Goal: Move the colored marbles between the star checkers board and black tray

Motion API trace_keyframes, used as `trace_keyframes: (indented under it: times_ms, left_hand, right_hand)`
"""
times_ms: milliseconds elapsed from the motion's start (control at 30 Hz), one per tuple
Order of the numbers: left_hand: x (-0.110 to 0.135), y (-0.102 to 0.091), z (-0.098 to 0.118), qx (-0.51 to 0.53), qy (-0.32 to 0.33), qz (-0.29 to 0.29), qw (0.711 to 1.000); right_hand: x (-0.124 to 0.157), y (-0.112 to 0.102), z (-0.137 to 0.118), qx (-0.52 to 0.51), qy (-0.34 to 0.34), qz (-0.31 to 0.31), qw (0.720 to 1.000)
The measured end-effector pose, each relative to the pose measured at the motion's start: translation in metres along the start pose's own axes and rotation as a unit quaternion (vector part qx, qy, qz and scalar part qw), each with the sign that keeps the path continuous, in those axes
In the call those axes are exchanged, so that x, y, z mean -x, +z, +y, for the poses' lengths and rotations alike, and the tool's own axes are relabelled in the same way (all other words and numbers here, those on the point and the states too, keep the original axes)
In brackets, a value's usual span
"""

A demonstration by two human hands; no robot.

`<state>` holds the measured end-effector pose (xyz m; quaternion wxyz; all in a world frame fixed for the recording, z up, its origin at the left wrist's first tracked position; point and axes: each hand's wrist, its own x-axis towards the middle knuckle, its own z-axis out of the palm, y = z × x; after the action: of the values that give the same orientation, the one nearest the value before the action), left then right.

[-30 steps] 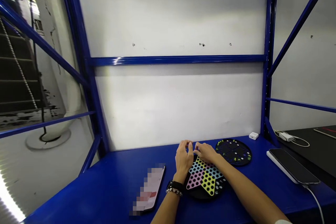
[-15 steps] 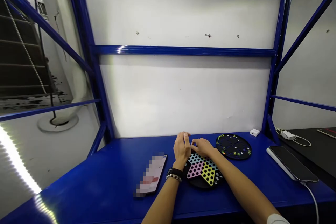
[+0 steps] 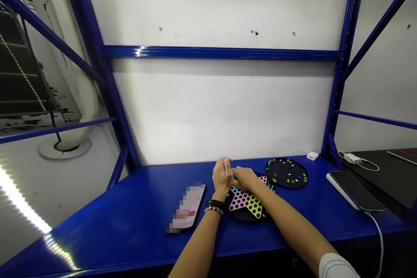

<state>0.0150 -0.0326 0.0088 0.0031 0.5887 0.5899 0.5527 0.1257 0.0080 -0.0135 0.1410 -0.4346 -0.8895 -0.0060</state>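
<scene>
Chief risk: a small piece, if one sits in the bunched fingertips of the left hand (image 3: 223, 178), slipping out and rolling along the glossy blue steel counter (image 3: 114, 230), with no visible lip along the near edge to stop it. Likely cause: too light a pinch or a hurried lift above the round black perforated board (image 3: 246, 219). Second risk: the right hand (image 3: 244, 179) or its forearm dragging that board sideways, then bumping the round black disc dotted with small coloured pieces (image 3: 286, 173) just beside it and jolting those pieces out of their holes. Third, and smaller: the black wristwatch (image 3: 215, 204) or beaded bracelet (image 3: 213, 211) on the left wrist snagging the smartphone with the pixelated screen (image 3: 188, 207), lying close by on the counter.

Board position: flat on the counter, right of centre, its pink, yellow and pale blue star partly under the right hand. Left arm rising from the lower edge of the view, wrist lifted, hand almost upright, fingers drawn narrow. Right arm stretched on a long, low diagonal from the lower right, hand nearly flat and close over the board's far side, fingers reaching toward the left hand, the two almost touching. Both hands narrow rather than wide; anything held between the fingers hidden, so no telling whether either grips a piece.
</scene>
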Motion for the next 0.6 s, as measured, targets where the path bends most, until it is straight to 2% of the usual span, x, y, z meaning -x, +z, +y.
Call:
trace_keyframes:
  times_ms: [233,600]
  left_hand:
    - [-0.0001,0.0009,-0.0023,0.006,0.005,-0.005,1.0]
    - [0.0001,0.0019,-0.0059,0.011,-0.022,-0.021,0.999]
  right_hand:
    - [0.0016,-0.0001,-0.0002,-0.038,-0.016,-0.005,0.999]
    - [0.0026,0.0024,0.0022,-0.066,0.03,0.025,0.997]
